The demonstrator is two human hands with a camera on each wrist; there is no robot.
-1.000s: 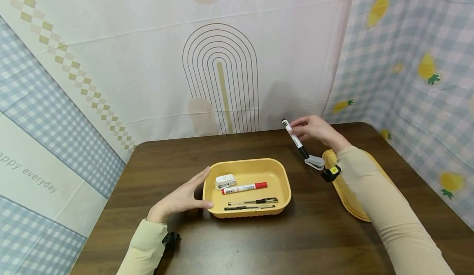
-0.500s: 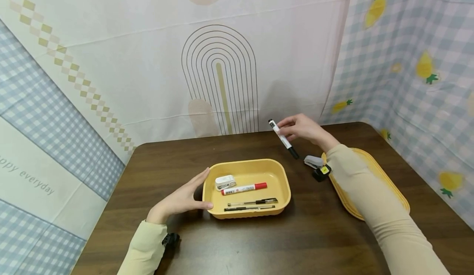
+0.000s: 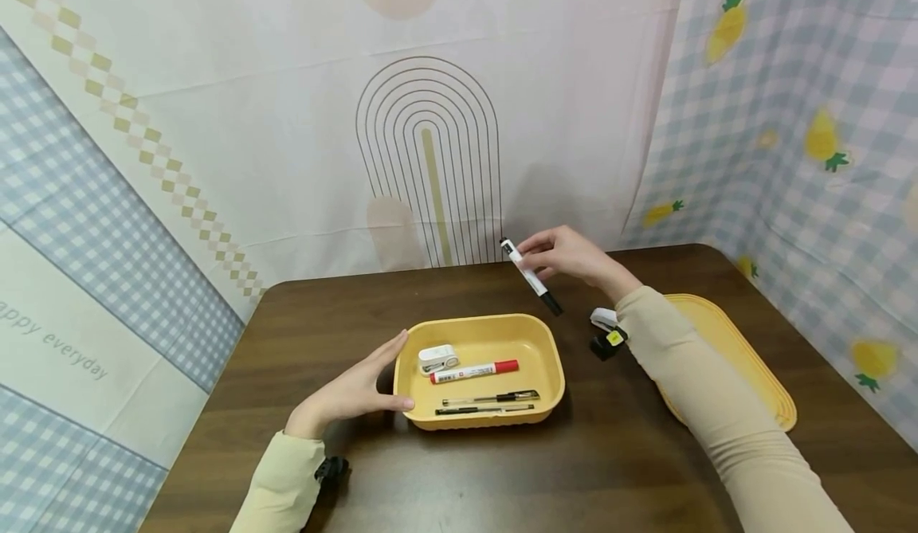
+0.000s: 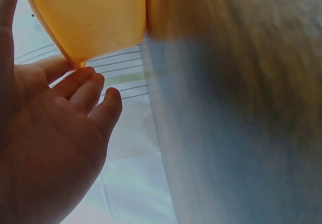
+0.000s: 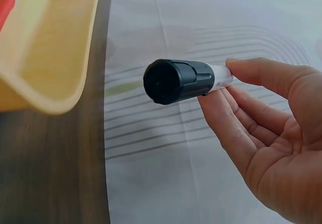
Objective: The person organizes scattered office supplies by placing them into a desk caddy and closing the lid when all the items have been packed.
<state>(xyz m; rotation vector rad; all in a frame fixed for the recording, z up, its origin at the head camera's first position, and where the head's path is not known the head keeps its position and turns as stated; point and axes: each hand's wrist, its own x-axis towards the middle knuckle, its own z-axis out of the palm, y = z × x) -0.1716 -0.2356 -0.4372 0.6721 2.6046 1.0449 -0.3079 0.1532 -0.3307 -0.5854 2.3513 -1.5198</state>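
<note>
A yellow tray [image 3: 495, 326] stands on the table, holding a white stapler [image 3: 437, 358], a red-capped marker [image 3: 466, 372] and two black pens [image 3: 491, 397]. My left hand [image 3: 351, 393] grips its left end, thumb over the front rim and fingers at the back corner. In the left wrist view those fingertips [image 4: 83, 75] meet the tray rim. Behind the tray's back right corner, my right hand [image 3: 570, 256] pinches a black-capped whiteboard marker [image 3: 529, 274] between thumb and fingers, tilted and above the table. In the right wrist view the black cap [image 5: 171, 80] faces the camera.
A second stapler [image 3: 604, 319], white, lies right of the tray, partly hidden by the right wrist's camera. Farther right a yellow lid [image 3: 717, 342] lies flat, partly under the right forearm. Patterned cloth [image 3: 315, 158] hangs behind the brown table [image 3: 459, 477].
My right hand has carried the black-capped marker leftward, away from the second stapler toward the tray. The left hand has stayed at the tray's left end.
</note>
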